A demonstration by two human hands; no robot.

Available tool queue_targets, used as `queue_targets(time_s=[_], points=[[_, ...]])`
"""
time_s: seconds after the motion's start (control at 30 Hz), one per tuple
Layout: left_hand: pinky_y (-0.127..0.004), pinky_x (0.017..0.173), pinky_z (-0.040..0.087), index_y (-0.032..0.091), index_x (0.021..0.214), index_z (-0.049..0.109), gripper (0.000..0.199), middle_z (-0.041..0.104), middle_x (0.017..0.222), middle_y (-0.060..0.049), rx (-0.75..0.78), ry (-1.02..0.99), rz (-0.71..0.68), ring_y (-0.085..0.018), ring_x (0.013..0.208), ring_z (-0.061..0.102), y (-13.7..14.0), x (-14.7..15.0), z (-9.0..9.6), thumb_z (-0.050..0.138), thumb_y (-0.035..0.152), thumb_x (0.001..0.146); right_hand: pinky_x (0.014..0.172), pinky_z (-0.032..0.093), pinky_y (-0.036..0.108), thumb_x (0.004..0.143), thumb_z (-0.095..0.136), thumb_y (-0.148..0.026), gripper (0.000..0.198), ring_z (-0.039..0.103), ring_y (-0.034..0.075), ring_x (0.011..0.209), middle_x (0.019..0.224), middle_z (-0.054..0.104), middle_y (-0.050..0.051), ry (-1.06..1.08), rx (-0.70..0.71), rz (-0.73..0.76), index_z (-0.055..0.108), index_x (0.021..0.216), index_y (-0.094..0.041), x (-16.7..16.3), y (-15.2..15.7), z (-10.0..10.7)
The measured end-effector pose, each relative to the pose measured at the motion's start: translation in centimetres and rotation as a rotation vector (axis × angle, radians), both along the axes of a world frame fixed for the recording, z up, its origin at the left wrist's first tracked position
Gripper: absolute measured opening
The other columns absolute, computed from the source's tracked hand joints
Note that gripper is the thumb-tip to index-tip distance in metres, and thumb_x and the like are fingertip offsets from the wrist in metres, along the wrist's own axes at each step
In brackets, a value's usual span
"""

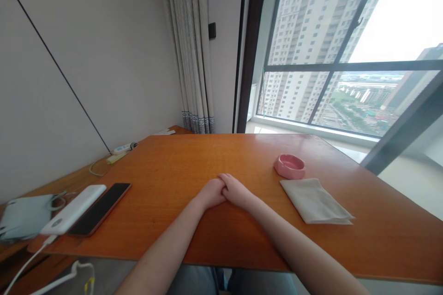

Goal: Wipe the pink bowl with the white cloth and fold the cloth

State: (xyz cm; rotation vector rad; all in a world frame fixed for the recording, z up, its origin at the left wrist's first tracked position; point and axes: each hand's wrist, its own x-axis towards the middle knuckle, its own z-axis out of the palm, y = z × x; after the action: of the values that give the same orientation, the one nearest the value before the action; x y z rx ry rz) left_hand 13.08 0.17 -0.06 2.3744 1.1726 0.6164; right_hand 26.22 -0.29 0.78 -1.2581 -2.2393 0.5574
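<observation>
Clasped together at the middle of the wooden table, my two hands rest on its surface near the front. My left hand is closed, its fingers partly covered by the other hand. My right hand is closed over the fingers of the left, and no object shows in either. To the right of them lies a folded light-grey cloth. Just behind the cloth stands a pink bowl, and its inside shows no contents that I can make out.
At the left edge lie a white power bank with a cable and a dark-screened phone. Beyond them are a pale pouch-like item and a power strip by the wall. A window stands behind, right.
</observation>
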Motion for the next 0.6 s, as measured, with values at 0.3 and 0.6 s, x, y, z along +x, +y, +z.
queue_targets(time_s=[0.3, 0.6], points=[[-0.029, 0.075, 0.048, 0.015, 0.089, 0.068, 0.027, 0.070, 0.094, -0.009, -0.032, 0.035, 0.074, -0.022, 0.087, 0.064, 0.2, 0.1, -0.1, 0.050, 0.016, 0.070, 0.088, 0.044, 0.030, 0.066, 0.042, -0.006, 0.039, 0.059, 0.018, 0.094, 0.098, 0.066, 0.006, 0.199, -0.020, 0.031, 0.061, 0.099, -0.017, 0.1, 0.6, -1.2], [-0.028, 0.072, 0.046, 0.015, 0.084, 0.067, 0.023, 0.069, 0.088, -0.008, -0.028, 0.006, 0.070, -0.021, 0.082, 0.063, 0.2, -0.2, -0.2, 0.049, 0.016, 0.070, 0.087, 0.044, 0.033, 0.067, 0.041, -0.005, 0.037, 0.058, 0.019, 0.092, 0.096, 0.066, 0.006, 0.236, -0.013, 0.014, 0.060, 0.095, -0.018, -0.2, 0.7, -1.8]])
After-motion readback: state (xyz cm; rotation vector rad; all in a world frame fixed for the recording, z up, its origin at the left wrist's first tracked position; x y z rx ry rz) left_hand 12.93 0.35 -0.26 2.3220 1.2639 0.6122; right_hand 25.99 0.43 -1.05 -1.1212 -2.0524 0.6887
